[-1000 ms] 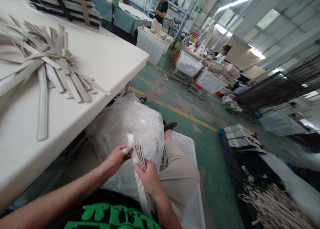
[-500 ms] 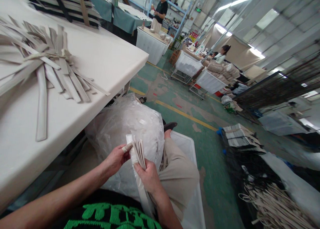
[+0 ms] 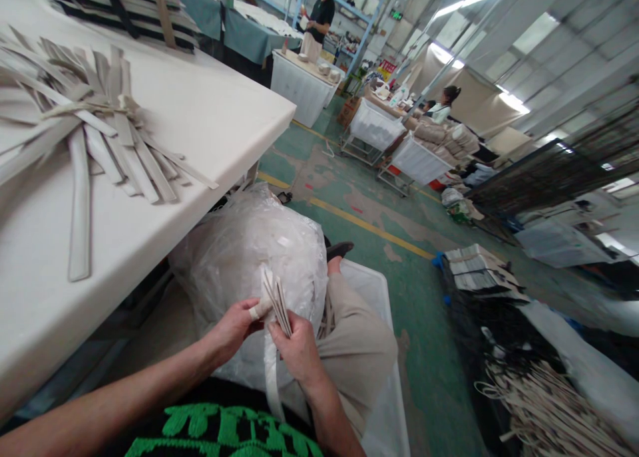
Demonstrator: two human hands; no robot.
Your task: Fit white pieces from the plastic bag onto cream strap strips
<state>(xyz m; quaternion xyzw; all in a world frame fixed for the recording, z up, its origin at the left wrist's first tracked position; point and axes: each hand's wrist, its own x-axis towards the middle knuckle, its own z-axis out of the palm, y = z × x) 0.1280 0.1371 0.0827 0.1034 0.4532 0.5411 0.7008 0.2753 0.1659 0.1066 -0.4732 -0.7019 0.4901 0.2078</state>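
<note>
My right hand (image 3: 298, 347) is closed round a small bundle of beige fabric strips (image 3: 280, 303), whose ends fan upward. A paler strip (image 3: 271, 380) hangs from the hands toward my lap. Close beside it, my left hand (image 3: 239, 327) pinches the paler strip near the bundle. A beige wrap (image 3: 261, 308) covers one finger of the left hand, and the fingertips are partly hidden. Under and behind both hands lies a large clear plastic bag (image 3: 234, 244).
On the left, a white-topped table (image 3: 200, 111) bears a tied heap of beige strips (image 3: 134, 157). A white plastic bin (image 3: 372, 284) stands by my leg. More strips (image 3: 554, 404) lie at lower right. Two people (image 3: 319, 21) are farther back, near wheeled bins (image 3: 377, 128).
My left hand has moved slightly down and right, nearer my right hand. The paler strip's upper end has shifted toward the bundle, and its lower part now bends differently.
</note>
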